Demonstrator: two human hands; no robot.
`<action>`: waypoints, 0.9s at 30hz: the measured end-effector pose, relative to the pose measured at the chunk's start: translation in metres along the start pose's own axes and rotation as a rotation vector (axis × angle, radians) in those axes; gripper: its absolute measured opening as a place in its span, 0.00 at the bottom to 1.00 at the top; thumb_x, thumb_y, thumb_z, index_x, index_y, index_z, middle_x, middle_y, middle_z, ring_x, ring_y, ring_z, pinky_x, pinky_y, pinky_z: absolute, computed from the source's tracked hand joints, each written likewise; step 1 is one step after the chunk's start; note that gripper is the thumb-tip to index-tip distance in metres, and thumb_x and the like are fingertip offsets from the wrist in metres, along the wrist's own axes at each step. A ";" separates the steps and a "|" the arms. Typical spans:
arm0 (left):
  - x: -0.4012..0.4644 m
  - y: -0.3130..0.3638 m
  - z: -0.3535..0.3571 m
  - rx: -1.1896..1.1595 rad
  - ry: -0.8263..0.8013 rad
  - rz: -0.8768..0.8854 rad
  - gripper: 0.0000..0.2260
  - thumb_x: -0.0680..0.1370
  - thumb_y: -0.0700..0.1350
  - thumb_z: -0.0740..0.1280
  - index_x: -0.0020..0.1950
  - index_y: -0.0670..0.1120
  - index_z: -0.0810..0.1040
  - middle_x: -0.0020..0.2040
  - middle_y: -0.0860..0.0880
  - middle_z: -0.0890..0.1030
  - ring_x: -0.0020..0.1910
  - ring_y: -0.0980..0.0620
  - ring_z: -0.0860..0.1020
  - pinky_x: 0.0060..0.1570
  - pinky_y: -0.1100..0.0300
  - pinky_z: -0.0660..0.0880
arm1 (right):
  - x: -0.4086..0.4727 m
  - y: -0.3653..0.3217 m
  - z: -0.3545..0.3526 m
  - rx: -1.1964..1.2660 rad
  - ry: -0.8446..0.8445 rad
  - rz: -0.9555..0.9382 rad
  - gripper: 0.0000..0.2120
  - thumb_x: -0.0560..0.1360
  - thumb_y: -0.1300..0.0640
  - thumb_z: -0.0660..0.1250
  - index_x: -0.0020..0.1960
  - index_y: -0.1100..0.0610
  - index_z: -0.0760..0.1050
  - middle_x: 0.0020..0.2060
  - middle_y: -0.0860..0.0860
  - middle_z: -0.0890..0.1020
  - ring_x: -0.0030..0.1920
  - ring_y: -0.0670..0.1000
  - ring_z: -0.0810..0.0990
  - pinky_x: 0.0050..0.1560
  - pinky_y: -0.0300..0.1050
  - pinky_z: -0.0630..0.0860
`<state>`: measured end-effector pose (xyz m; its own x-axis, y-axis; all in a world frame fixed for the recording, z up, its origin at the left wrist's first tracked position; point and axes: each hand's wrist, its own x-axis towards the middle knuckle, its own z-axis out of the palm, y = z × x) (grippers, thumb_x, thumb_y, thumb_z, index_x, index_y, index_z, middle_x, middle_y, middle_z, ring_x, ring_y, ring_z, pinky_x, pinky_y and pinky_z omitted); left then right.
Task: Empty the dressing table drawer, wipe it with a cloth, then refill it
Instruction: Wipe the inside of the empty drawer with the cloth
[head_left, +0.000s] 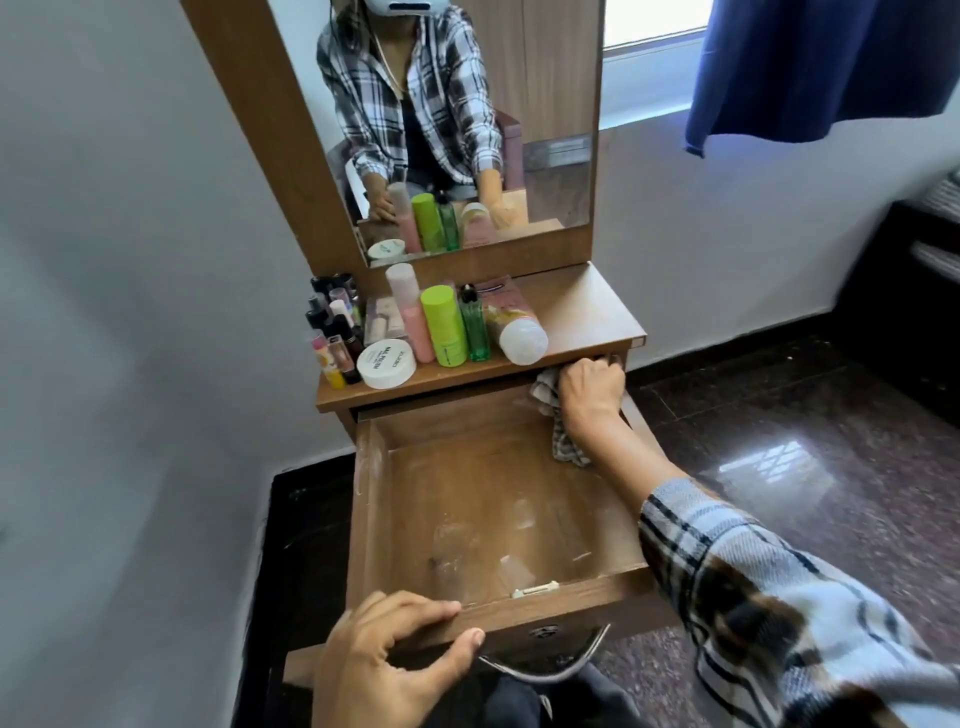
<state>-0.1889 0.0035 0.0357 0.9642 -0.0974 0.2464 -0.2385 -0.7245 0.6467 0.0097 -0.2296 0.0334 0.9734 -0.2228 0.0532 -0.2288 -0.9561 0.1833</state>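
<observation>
While bottles (444, 327) crowd the tabletop (582, 312), floor (779, 415) gleams.

Daylight came from the window (652, 23) at the upper right, soft and fairly bright, with no hard shadows. It glared white off the polished floor (782, 467), and a faint sheen lay inside the drawer (483, 499). Wide-angle distortion bent the mirror (561, 171) and the wall (130, 260) toward the edges. Detail was slightly soft throughout.

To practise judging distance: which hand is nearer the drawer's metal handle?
Left. The left hand grips the drawer front beside the handle; right hand holds the cloth at the back corner.
</observation>
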 end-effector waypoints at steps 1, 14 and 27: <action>0.000 -0.001 0.001 -0.004 0.014 0.003 0.16 0.58 0.67 0.69 0.42 0.64 0.81 0.36 0.68 0.79 0.37 0.68 0.76 0.42 0.72 0.70 | 0.000 -0.001 0.000 -0.011 -0.010 0.010 0.15 0.79 0.62 0.56 0.65 0.57 0.73 0.62 0.52 0.77 0.65 0.54 0.73 0.62 0.46 0.68; -0.003 -0.008 0.007 -0.030 0.037 0.013 0.15 0.59 0.67 0.69 0.41 0.62 0.82 0.39 0.68 0.79 0.38 0.67 0.75 0.40 0.67 0.70 | -0.036 0.001 0.000 0.004 -0.299 0.342 0.19 0.80 0.65 0.49 0.69 0.68 0.64 0.63 0.60 0.73 0.59 0.55 0.73 0.40 0.42 0.70; -0.001 0.001 0.001 -0.030 -0.025 -0.037 0.19 0.53 0.73 0.66 0.38 0.67 0.80 0.36 0.66 0.80 0.41 0.65 0.77 0.43 0.74 0.70 | -0.031 -0.005 -0.010 0.100 -0.151 0.324 0.21 0.80 0.66 0.47 0.68 0.79 0.53 0.65 0.71 0.68 0.62 0.66 0.72 0.58 0.53 0.74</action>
<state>-0.1899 0.0018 0.0352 0.9750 -0.0883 0.2037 -0.2054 -0.7070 0.6767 -0.0193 -0.2165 0.0406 0.8431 -0.5350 -0.0539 -0.5301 -0.8438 0.0829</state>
